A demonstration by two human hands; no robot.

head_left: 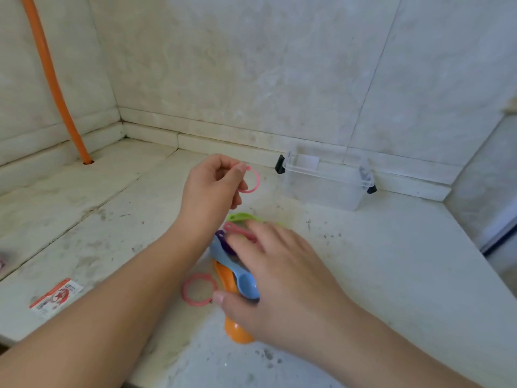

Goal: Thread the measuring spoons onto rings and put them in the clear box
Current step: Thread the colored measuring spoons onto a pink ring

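Left hand (212, 183) is raised above the surface (377, 275), its fingers (237, 170) pinching a pink ring (253, 180) at the split end — the ring hangs open, gap near the fingertips. Right hand (282, 275) lies over a fanned stack of spoons (240, 278), fingers spread and lightly curved, thumb against the orange spoon (235, 329); whether it grips or only steadies them, cannot tell. Green (240, 217), pink, purple and blue handles poke out from under the fingers, holes toward the ring. A second pink ring (198, 289) lies flat just beside the stack, left of it. Clear box (324, 183) stands well apart by the back wall, lid off or out of view, nothing visible inside.

No spoon is on the ring yet; threading appears about to begin.

Risks from here, as judged:
- The stack is loose — lifting one handle could drag the others and scatter them across the surface.
- The ring is held by a thin pinch near its gap; pushing a handle hole against it may spring it from the fingers.
- Handle holes are not lined up, so threading several at once could miss one.

Orange hose (53, 82) in the corner and a printed card (56, 296) at left, both well apart from the work.
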